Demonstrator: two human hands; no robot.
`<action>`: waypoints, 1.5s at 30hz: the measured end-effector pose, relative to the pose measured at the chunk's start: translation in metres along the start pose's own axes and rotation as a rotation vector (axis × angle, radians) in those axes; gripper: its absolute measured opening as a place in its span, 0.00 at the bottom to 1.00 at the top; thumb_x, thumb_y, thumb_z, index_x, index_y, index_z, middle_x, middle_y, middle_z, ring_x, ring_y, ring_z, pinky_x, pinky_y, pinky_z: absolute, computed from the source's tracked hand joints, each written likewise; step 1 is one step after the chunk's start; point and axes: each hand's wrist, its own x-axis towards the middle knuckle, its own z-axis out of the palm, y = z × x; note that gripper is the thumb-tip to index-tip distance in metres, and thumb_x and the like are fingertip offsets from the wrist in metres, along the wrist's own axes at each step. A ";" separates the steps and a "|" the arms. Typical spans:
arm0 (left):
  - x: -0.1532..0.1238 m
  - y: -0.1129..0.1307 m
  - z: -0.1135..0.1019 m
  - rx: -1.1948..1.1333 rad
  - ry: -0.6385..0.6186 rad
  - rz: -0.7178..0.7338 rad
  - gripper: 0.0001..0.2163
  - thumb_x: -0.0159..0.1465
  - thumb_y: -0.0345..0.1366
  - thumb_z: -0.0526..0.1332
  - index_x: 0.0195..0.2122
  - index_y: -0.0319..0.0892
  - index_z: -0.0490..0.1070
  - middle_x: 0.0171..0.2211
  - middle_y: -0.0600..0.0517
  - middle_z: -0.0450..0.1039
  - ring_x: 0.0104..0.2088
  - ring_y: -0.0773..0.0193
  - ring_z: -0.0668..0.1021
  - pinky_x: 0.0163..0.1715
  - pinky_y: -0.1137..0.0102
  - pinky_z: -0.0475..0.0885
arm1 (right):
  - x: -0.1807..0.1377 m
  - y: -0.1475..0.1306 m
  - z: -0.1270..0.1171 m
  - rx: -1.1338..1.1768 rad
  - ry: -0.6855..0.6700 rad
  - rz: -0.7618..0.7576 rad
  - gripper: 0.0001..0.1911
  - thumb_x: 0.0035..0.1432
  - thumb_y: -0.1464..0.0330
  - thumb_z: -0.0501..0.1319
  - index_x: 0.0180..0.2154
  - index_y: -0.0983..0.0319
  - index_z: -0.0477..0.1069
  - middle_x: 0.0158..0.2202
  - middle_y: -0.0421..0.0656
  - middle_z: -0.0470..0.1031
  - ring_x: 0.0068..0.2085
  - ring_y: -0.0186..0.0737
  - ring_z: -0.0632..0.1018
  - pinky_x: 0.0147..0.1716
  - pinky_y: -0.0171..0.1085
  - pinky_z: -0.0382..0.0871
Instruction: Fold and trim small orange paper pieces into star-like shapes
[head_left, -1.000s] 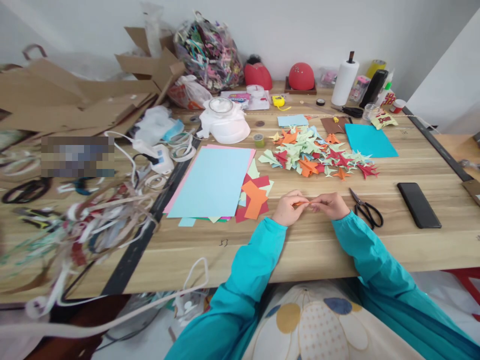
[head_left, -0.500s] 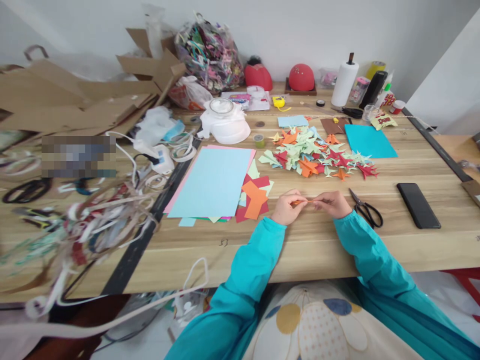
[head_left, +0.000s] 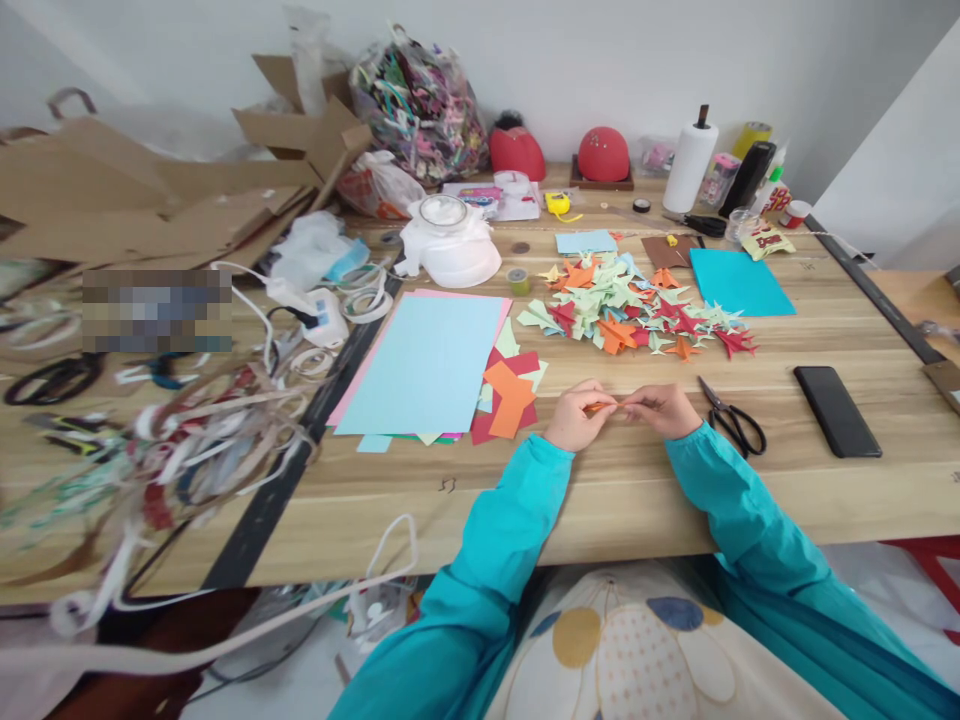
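Note:
Between my hands is a small orange piece of folded paper [head_left: 598, 406], mostly covered by fingers. My left hand [head_left: 578, 415] is closed around it. My right hand [head_left: 663, 411] pinches at its right end, thumb and finger pressed together. Beyond my hands lies a heap of folded paper stars [head_left: 622, 300] in pale green, orange and red. Cut orange paper [head_left: 511, 400] rests on red pieces [head_left: 490, 428] left of my left hand. Black-handled scissors [head_left: 735, 415] lie just right of my right hand.
Stacked paper sheets with a light blue one [head_left: 420, 365] on top lie to the left. At right are a phone [head_left: 837, 411] and a teal sheet [head_left: 741, 282]. Tangled ribbons [head_left: 225, 430], a power strip [head_left: 319, 315] and cardboard [head_left: 150, 190] crowd the left side.
My right hand has shifted very slightly left, closer to my left fingertips. The orange paper stays between my hands, and the things on the table have not moved.

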 end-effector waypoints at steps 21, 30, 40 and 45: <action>0.001 0.000 -0.003 0.018 0.022 -0.049 0.03 0.55 0.30 0.61 0.27 0.39 0.74 0.26 0.51 0.68 0.28 0.68 0.71 0.29 0.73 0.67 | 0.001 0.002 -0.006 0.206 -0.021 0.055 0.16 0.52 0.58 0.60 0.35 0.65 0.72 0.25 0.44 0.77 0.25 0.35 0.78 0.28 0.36 0.75; 0.000 0.000 0.000 0.004 0.019 -0.023 0.03 0.55 0.31 0.61 0.26 0.39 0.73 0.25 0.51 0.68 0.28 0.68 0.71 0.29 0.72 0.67 | -0.001 -0.001 0.003 0.055 0.002 0.008 0.14 0.50 0.60 0.62 0.34 0.65 0.73 0.26 0.45 0.76 0.26 0.37 0.77 0.28 0.36 0.74; -0.002 -0.002 0.005 0.012 0.011 -0.001 0.03 0.55 0.29 0.61 0.25 0.38 0.73 0.25 0.52 0.66 0.27 0.68 0.70 0.28 0.72 0.66 | -0.002 -0.008 0.004 -0.218 0.003 -0.117 0.11 0.56 0.63 0.57 0.30 0.63 0.74 0.22 0.43 0.75 0.23 0.34 0.75 0.25 0.32 0.69; -0.001 -0.004 0.006 0.003 -0.009 -0.016 0.03 0.54 0.29 0.61 0.24 0.38 0.73 0.23 0.52 0.65 0.26 0.69 0.70 0.27 0.73 0.65 | -0.001 -0.008 0.004 -0.276 -0.005 -0.155 0.11 0.56 0.63 0.57 0.29 0.63 0.74 0.21 0.43 0.74 0.22 0.33 0.74 0.24 0.32 0.68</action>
